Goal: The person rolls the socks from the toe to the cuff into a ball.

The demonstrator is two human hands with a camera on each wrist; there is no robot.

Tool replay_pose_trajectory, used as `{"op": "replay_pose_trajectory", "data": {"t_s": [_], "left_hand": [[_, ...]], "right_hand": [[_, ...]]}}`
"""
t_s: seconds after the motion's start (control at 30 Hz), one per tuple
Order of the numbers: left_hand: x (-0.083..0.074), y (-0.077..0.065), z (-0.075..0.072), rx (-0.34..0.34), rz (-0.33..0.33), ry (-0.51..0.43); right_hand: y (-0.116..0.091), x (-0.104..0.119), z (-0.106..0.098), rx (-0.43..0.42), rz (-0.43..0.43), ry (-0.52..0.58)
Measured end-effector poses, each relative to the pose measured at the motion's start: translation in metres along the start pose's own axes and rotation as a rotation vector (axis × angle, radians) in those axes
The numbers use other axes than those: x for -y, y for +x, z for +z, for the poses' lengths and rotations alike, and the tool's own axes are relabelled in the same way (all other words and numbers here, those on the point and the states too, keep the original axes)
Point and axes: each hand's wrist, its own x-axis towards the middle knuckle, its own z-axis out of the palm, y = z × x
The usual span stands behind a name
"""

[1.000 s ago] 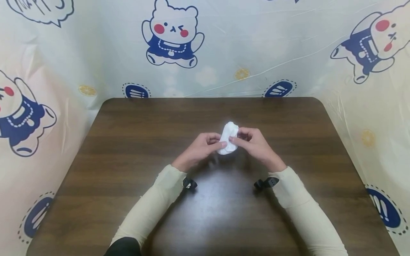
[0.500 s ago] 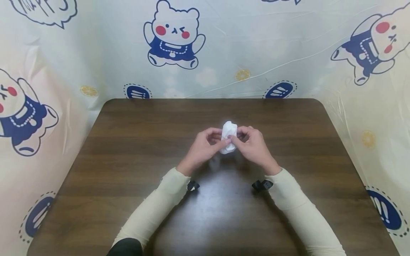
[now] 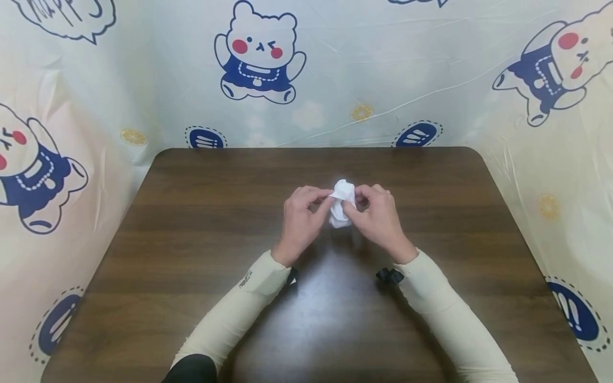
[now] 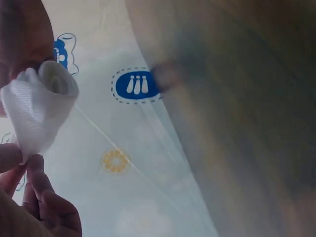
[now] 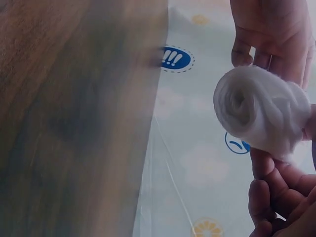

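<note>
A small white rolled sock (image 3: pixel 344 190) is held up above the table between both hands. My left hand (image 3: pixel 300 218) pinches its edge between thumb and fingers, at the roll's left side. In the left wrist view the sock (image 4: pixel 42 106) is drawn to a point at that pinch. My right hand (image 3: pixel 381 219) grips the roll from the right, thumb on the near face. The right wrist view shows the spiral end of the sock (image 5: pixel 239 101), with the right-hand fingers (image 5: pixel 266 170) beneath it.
Beneath the hands is a dark brown wooden table (image 3: pixel 215 181) with rounded far corners. A pale printed curtain (image 3: pixel 335 64) with cartoon bears hangs behind it and along both sides. A small black device (image 3: pixel 390 275) sits at the right wrist.
My left hand has risen and turned more upright, shifting from the roll's lower front to pinch its upper left edge. A fold there is pulled leftward. The right hand has moved slightly.
</note>
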Motion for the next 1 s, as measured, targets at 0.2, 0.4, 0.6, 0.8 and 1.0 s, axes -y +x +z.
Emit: {"op": "replay_pose_trajectory", "data": {"t_s": [0.2, 0.4, 0.6, 0.8, 1.0], "left_hand": [[-0.002, 0.0, 0.003, 0.067, -0.331, -0.384], [-0.005, 0.003, -0.001, 0.145, -0.483, -0.587], [-0.015, 0.014, -0.015, 0.332, -0.314, -0.464], [-0.017, 0.022, -0.02, 0.48, -0.209, -0.349], [-0.01, 0.024, -0.02, 0.557, -0.313, -0.407]], "right_hand": [[0.002, -0.003, 0.0, -0.02, 0.001, -0.068], [0.003, -0.006, -0.003, 0.03, 0.035, -0.087], [0.002, -0.002, -0.01, 0.181, -0.054, -0.205], [0.005, 0.001, -0.018, 0.344, -0.202, -0.321], [0.002, -0.006, -0.023, 0.482, -0.283, -0.181]]}}
